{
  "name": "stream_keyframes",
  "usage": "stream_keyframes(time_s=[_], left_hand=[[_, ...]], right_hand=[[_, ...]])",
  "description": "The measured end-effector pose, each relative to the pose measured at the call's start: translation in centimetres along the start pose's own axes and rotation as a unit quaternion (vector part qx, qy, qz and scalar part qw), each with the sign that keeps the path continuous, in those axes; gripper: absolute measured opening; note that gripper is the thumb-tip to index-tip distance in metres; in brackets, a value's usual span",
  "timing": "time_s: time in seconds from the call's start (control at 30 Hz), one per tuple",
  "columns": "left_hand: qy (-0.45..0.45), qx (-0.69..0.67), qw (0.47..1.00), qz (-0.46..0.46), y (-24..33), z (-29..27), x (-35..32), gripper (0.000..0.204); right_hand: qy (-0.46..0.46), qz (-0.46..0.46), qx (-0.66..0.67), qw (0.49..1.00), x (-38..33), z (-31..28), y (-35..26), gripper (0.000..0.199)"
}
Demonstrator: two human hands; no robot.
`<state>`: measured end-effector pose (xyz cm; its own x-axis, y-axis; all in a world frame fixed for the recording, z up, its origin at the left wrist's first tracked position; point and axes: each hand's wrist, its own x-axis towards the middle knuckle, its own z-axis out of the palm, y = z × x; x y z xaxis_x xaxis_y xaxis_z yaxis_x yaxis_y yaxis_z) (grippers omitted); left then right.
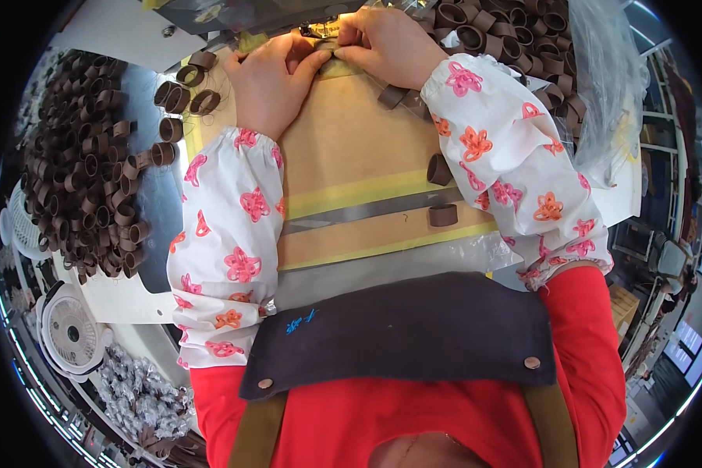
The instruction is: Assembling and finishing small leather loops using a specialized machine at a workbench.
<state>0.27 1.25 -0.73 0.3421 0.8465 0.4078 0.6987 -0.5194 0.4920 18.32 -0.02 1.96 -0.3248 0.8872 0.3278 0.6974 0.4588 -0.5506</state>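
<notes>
My left hand [271, 87] and my right hand [396, 48] meet at the far edge of the tan work surface [359, 140], under a lit machine head [246, 14]. Thumbs and fingers of both hands are closed and pinch a small brownish piece [329, 48] between them. Most of that piece is hidden by my fingers, so its shape is unclear. Several brown band loops [205, 101] lie just left of my left hand. Two more sit beside my right forearm: one loop [438, 168] and, nearer to me, another loop [443, 215].
A large heap of brown loops [86, 168] covers the left side of the table. Another heap [515, 39] lies beyond my right hand, next to a clear plastic bag [608, 78]. Yellow tape [366, 192] crosses the work surface. A white fan [72, 334] stands at lower left.
</notes>
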Motion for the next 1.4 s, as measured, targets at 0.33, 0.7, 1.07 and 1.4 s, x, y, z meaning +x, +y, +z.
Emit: stream_keyframes(time_s=[0.33,0.7,1.07,1.4], left_hand=[[-0.02,0.148,0.989,-0.015,-5.3,-8.9,-5.5,0.012],[0.011,0.029,0.996,0.086,0.8,-5.0,-2.8,0.031],[-0.033,-0.1,0.991,-0.078,1.3,-1.1,-1.0,0.023],[-0.102,-0.161,0.977,-0.091,1.4,-1.7,-0.8,0.027]], right_hand=[[-0.175,-0.043,-0.061,0.982,-3.7,-5.1,-2.5,0.016],[-0.029,-0.018,0.064,0.997,-2.2,-1.8,-2.8,0.021],[0.016,0.044,0.121,0.992,-1.9,0.6,-1.6,0.025],[0.008,0.092,0.118,0.989,-1.7,0.0,-1.7,0.021]])
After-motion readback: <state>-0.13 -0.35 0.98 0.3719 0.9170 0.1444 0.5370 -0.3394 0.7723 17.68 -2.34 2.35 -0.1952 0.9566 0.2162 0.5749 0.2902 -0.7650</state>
